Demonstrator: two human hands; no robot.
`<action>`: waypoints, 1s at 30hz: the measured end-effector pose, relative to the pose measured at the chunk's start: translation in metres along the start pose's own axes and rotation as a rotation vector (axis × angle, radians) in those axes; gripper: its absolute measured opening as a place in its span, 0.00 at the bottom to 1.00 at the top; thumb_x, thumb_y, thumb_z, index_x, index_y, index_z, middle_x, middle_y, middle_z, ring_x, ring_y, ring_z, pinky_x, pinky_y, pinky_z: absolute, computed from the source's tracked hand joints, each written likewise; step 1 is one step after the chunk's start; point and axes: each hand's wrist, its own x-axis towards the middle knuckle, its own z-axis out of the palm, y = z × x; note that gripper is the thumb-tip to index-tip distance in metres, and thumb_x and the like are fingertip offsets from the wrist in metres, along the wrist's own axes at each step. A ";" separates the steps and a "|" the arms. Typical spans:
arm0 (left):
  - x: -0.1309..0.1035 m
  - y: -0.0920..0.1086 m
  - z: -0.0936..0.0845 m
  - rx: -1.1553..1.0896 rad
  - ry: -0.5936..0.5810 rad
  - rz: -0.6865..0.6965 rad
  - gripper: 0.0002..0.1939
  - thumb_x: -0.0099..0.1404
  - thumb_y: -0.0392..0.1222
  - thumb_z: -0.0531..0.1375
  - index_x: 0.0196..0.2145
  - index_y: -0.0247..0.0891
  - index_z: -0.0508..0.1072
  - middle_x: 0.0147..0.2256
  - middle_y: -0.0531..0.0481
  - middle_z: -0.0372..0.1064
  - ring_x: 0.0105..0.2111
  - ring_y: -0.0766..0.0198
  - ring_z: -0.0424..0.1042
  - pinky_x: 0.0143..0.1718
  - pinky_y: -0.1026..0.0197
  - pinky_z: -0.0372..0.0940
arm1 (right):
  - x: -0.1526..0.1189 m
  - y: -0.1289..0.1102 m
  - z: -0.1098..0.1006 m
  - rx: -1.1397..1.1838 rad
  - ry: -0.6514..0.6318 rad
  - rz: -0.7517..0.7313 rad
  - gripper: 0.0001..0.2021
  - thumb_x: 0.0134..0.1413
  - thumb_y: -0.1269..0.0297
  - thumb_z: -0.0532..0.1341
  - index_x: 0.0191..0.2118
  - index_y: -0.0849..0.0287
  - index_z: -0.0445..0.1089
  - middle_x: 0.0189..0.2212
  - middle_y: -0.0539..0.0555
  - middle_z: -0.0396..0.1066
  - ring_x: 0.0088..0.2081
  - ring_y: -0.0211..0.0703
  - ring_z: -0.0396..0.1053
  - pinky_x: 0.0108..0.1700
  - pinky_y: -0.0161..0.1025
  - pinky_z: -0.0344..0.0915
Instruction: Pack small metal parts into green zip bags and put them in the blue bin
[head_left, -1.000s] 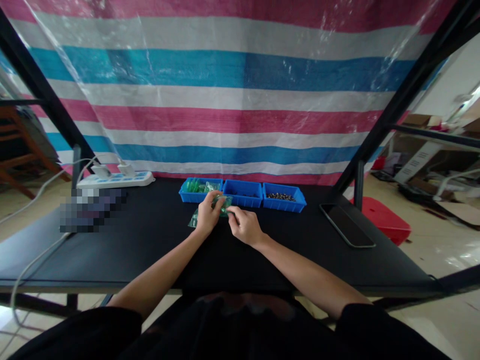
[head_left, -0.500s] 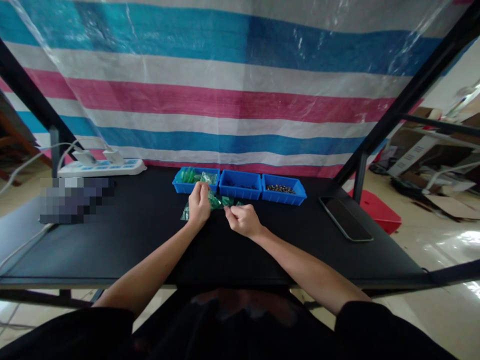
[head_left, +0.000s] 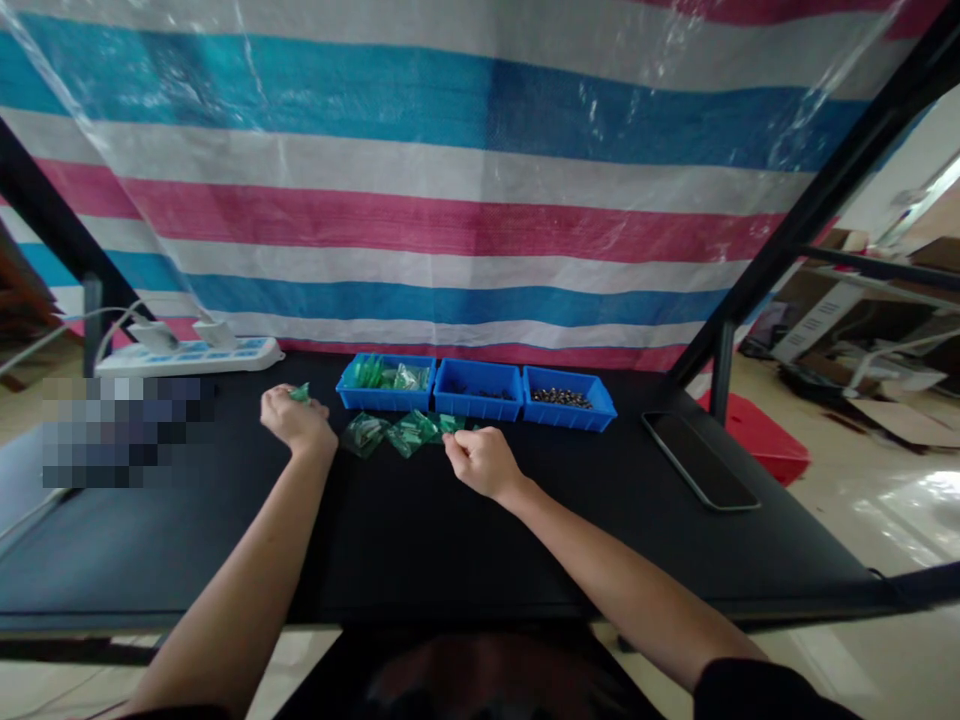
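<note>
**Drawn off to the left, gripping a green packet (head_left: 300,393) in the curled left hand (head_left: 296,420)**

Cannot read the dark marks on the white panel (head_left: 814,322) in the background at right (too small to tell letters from slots). Cannot identify the pixelated thing (head_left: 124,430) at the left of the black surface (head_left: 397,540) either.

Compared with half a second ago, has carried the left hand outward, from in front of the left bin (head_left: 386,401) to just right of the pixelated thing. Has thereby uncovered more of the green packets (head_left: 411,434) on the surface. Has kept the right hand (head_left: 484,462) near the right end of that row, closed, with thumb and forefinger together at the edge of the last packet; cannot tell whether pinching anything.

Count three packets lying loosely in a row before the left bin and the middle bin (head_left: 480,404) (plus a green scrap behind the right hand, too small to tell apart). Count three blue bins, side by side: left with green pieces and clear packets inside, middle with a few dark bits, right bin (head_left: 570,413) with many shiny metal pieces, too small to number. Count also one phone (head_left: 701,460) lying at right, one white power strip (head_left: 191,358) with two plugs (head_left: 215,333), and one red stool (head_left: 757,440) beyond the surface.
</note>
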 end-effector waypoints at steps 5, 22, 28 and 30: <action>0.012 -0.003 -0.003 0.029 0.115 -0.024 0.08 0.62 0.28 0.42 0.29 0.35 0.55 0.21 0.58 0.48 0.15 0.75 0.51 0.14 0.70 0.49 | 0.001 0.001 0.001 0.013 -0.052 0.036 0.19 0.52 0.67 0.52 0.12 0.60 0.53 0.10 0.47 0.54 0.15 0.31 0.52 0.22 0.34 0.41; 0.016 -0.020 0.002 0.086 0.027 0.145 0.10 0.50 0.39 0.59 0.31 0.32 0.71 0.26 0.54 0.65 0.25 0.70 0.65 0.29 0.66 0.62 | 0.000 0.012 -0.027 0.269 -0.129 0.193 0.20 0.57 0.62 0.50 0.16 0.57 0.45 0.14 0.45 0.47 0.17 0.31 0.49 0.22 0.32 0.47; 0.008 -0.001 0.003 0.088 -0.033 0.204 0.12 0.49 0.40 0.60 0.32 0.32 0.73 0.28 0.52 0.68 0.27 0.68 0.67 0.30 0.65 0.64 | -0.001 0.014 -0.038 0.121 -0.335 0.216 0.04 0.53 0.65 0.55 0.32 0.57 0.66 0.20 0.46 0.62 0.21 0.34 0.58 0.26 0.32 0.49; -0.004 0.009 0.003 0.149 -0.166 0.292 0.16 0.52 0.42 0.60 0.39 0.34 0.72 0.30 0.50 0.71 0.28 0.66 0.70 0.30 0.64 0.65 | -0.002 0.015 -0.038 0.132 -0.337 0.211 0.05 0.53 0.65 0.55 0.34 0.57 0.67 0.22 0.47 0.64 0.23 0.34 0.60 0.27 0.32 0.51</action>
